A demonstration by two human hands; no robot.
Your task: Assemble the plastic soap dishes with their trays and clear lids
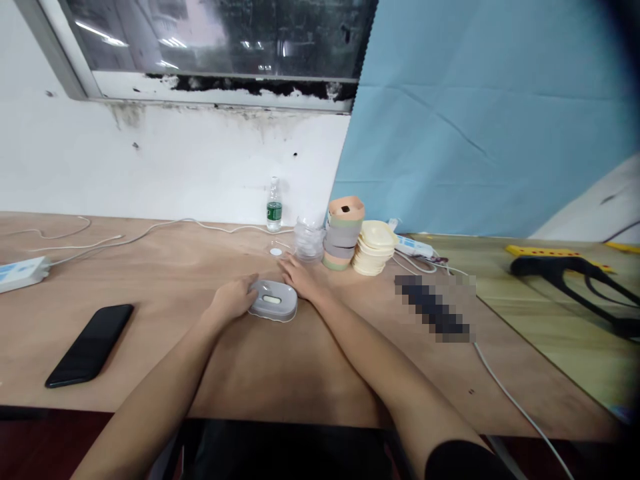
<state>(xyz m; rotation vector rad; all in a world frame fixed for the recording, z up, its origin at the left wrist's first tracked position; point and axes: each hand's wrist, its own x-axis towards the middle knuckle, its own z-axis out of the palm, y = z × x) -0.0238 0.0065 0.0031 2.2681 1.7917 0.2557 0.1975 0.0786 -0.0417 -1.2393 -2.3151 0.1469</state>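
Observation:
A low grey plastic box [285, 308] with rounded corners lies on the table in front of me. An oval opening in its top shows something pale, and clear plastic edges its near side. My left hand [234, 297] holds the box's left side, its fingers bent against the rim. On the far right of the box, my right hand [299, 277] reaches past it with fingers stretched out and apart. Just beyond those fingertips lies a clear lid with a white round label [276, 252]. Whether the right hand touches the box or the lid, I cannot tell.
Behind my right hand stand stacked clear containers [309, 241], a pile of grey and orange boxes [343, 235] and stacked cream boxes [374, 248]. A water bottle [274, 207] stands by the wall. A black phone [90, 345] lies left; cables and a power strip [414, 247] lie right.

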